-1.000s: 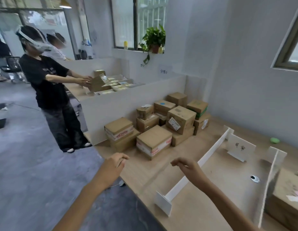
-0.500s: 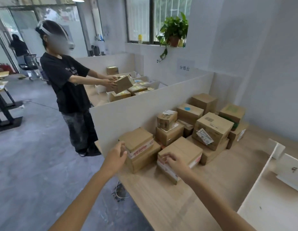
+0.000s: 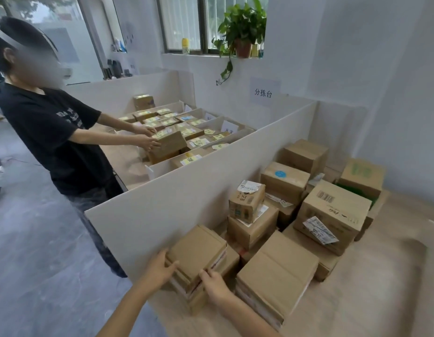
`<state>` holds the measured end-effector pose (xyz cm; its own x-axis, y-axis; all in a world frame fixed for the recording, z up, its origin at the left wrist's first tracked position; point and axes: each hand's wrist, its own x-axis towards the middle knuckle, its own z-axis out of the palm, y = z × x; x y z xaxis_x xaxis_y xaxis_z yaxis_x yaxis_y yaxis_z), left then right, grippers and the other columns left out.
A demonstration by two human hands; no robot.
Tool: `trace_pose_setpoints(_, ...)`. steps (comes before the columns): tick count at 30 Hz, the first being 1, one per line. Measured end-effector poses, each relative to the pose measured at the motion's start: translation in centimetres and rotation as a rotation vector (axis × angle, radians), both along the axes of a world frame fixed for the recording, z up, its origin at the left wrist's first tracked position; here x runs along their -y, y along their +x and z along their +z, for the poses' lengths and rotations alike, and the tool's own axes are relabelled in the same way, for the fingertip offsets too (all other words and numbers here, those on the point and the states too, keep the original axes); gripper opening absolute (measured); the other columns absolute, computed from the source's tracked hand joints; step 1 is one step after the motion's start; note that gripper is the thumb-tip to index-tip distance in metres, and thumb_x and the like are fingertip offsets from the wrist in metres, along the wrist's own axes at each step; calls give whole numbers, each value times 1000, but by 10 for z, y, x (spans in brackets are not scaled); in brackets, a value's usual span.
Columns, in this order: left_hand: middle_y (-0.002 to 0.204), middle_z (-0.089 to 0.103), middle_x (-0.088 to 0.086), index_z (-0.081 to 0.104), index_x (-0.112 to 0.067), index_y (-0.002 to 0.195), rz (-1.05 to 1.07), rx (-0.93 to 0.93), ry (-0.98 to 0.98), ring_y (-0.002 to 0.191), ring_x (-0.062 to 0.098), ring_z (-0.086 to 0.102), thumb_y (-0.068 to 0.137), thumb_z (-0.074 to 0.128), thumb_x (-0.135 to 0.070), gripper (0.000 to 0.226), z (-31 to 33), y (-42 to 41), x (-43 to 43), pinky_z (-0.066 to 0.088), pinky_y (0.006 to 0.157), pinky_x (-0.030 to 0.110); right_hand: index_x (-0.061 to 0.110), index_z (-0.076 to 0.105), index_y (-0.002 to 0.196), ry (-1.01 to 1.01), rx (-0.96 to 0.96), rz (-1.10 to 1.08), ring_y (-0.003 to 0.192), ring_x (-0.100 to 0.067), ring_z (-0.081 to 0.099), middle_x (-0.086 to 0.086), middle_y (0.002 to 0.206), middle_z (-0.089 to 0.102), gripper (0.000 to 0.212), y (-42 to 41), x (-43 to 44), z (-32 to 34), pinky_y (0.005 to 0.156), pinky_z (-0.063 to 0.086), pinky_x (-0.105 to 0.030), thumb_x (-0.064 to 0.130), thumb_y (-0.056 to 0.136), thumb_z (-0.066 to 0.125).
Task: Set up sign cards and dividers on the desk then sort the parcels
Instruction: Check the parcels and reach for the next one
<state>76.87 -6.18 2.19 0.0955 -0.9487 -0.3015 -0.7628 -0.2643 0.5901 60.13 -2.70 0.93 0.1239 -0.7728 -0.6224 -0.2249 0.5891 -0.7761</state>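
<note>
The left hand (image 3: 160, 266) and right hand (image 3: 214, 286), reaching 1 second ago, now both grip the lower-centre top parcel (image 3: 196, 251) on the table (image 3: 357, 302), so sorting likely begins.

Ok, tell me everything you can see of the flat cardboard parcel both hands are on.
The flat parcel is plain brown cardboard, closed, with white and red showing along its side edges. It lies roughly level on another brown box, beside the tall white partition. The left hand grips its near left corner, thumb on top; the right hand holds its near edge.
</note>
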Motion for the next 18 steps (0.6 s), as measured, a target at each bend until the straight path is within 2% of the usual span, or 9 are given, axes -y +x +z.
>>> trace_pose_setpoints(3,125,55,15,52,-5,127,52,-127,-79,117,30,53,92,56,-14,37,5,1,-2,39,92,28,11,40,138,-62,12,-106,127,-21,46,-2,137,50,47,5,-2,1,106,36,-29,37,98,41)
trace_pose_setpoints(5,114,63,14,62,-16,105,31,-221,-129,103,25,59,93,50,-7,19,17,-1,-7,45,85,28,11,43,132,-114,45,-205,112,-20,55,-2,123,56,39,0,-5,7,93,46,-29,31,98,42)
trace_pose_setpoints(7,106,64,9,60,-20,91,1,-310,-142,97,20,60,93,47,-3,22,29,-5,-13,51,81,29,13,43,132,-132,102,-267,101,-17,56,-2,113,56,35,-9,-7,15,84,50,-29,27,100,40)
trace_pose_setpoints(10,117,57,8,55,-14,105,30,-495,-144,103,16,58,93,52,-9,13,54,-13,-25,51,74,21,19,45,135,-147,249,-352,108,-20,57,-3,123,57,37,-29,-16,29,93,50,-42,25,98,44)
trace_pose_setpoints(12,126,46,-1,44,-19,123,31,-574,-106,113,15,49,85,66,-24,44,73,-17,-31,46,88,29,23,49,130,-175,372,-417,109,-20,56,-4,126,56,32,-44,-30,45,83,52,-39,22,98,46)
trace_pose_setpoints(13,127,45,-2,36,-23,131,21,-674,-32,116,16,49,76,73,-33,67,80,-18,-34,46,90,32,24,51,125,-187,415,-432,106,-19,55,-2,123,56,28,-50,-40,55,77,51,-35,20,98,46)
trace_pose_setpoints(14,125,51,-1,32,-24,134,-9,-824,71,111,17,55,67,77,-39,82,88,-21,-40,51,85,34,26,52,122,-206,429,-423,104,-19,54,-2,122,55,26,-55,-50,64,78,50,-34,19,98,45)
trace_pose_setpoints(16,107,66,5,40,-19,129,-58,-1097,203,88,18,69,62,76,-35,78,107,-27,-52,57,65,32,27,48,129,-306,295,-373,109,-18,52,-4,131,50,32,-62,-71,83,95,46,-38,22,98,44)
trace_pose_setpoints(18,100,70,5,45,-17,125,-139,-1121,146,83,18,70,61,78,-31,73,116,-35,-63,58,63,32,32,32,142,-444,32,-340,111,-7,49,-1,137,47,44,-64,-90,105,99,41,-29,30,99,42)
